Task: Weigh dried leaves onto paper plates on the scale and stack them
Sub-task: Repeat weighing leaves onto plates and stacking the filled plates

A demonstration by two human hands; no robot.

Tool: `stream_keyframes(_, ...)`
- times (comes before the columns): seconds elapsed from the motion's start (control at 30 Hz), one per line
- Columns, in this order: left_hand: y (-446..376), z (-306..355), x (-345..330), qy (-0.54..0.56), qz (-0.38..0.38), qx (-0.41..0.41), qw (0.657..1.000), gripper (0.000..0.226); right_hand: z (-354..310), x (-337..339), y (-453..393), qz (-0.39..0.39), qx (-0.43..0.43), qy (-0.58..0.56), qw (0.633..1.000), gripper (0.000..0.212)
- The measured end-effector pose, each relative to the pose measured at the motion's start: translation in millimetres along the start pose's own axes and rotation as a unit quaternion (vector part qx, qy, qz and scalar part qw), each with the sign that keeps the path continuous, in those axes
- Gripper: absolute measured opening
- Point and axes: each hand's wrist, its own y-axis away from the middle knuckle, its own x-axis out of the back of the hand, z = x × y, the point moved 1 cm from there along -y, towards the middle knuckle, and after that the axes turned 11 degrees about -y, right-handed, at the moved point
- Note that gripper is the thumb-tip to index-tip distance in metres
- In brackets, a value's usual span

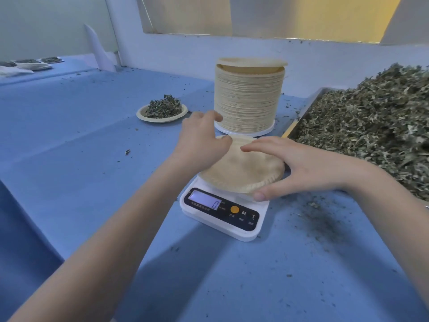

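Gripping a paper plate (241, 168) by its rim over the scale (222, 212) at frame centre, the right hand (299, 166) pinches it; the left hand (202, 140) rests on it, fingers relaxed.

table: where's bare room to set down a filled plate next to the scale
Bare blue table lies left of the scale, in front of the filled plate. Right is crowded: crumbs and the tray of dried leaves. The plate stack blocks behind.
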Motion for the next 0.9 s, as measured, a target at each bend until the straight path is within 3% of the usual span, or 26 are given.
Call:
stream_keyframes(0.27,-19.7,61.3,2.2,-0.021,-0.072,-0.133,0.988,0.04,10.8,44.8,15.0,0.043,0.013,-0.008,0.999,0.097)
stream_keyframes(0.5,-41.7,138.0,-39.4,-0.04,-0.146,-0.213,0.965,0.04,69.3,83.9,61.2,0.085,-0.054,-0.016,0.995,0.087)
stream_keyframes(0.7,-63.7,182.0,-88.1,-0.158,-0.325,-0.224,0.905,0.073,131.0,101.0,92.3,0.052,-0.209,0.074,0.974,0.092)
stream_keyframes(0.8,-75.5,181.9,-106.6,-0.228,-0.372,-0.174,0.883,0.109,148.6,90.6,89.6,0.034,-0.226,0.083,0.97,0.101)
stream_keyframes(0.9,-83.1,177.1,-119.6,-0.228,-0.411,-0.133,0.873,0.135,159.1,80.2,73.3,0.076,-0.225,0.091,0.967,0.117)
